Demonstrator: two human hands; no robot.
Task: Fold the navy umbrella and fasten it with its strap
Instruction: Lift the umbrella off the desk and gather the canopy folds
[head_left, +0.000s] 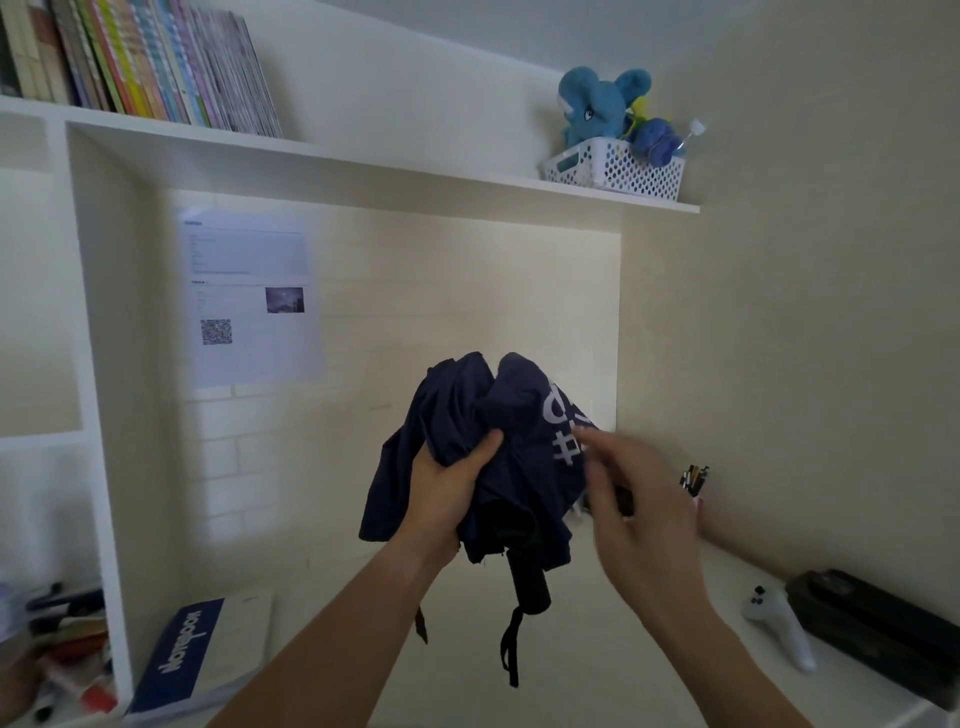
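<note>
The navy umbrella (483, 447) was held up above the counter (597, 691), its soft, floppy cloth squeezed in the left hand (447, 488); the blurred right hand (631, 499) looked half open, nothing clearly gripped

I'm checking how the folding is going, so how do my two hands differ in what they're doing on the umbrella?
The left hand is closed in a firm grip around the bunched cloth of the umbrella; the right hand is open, fingers spread at the cloth's right side. The left hand looks sharp, the right hand blurred. Both are raised above the desk at about the same height.
</note>
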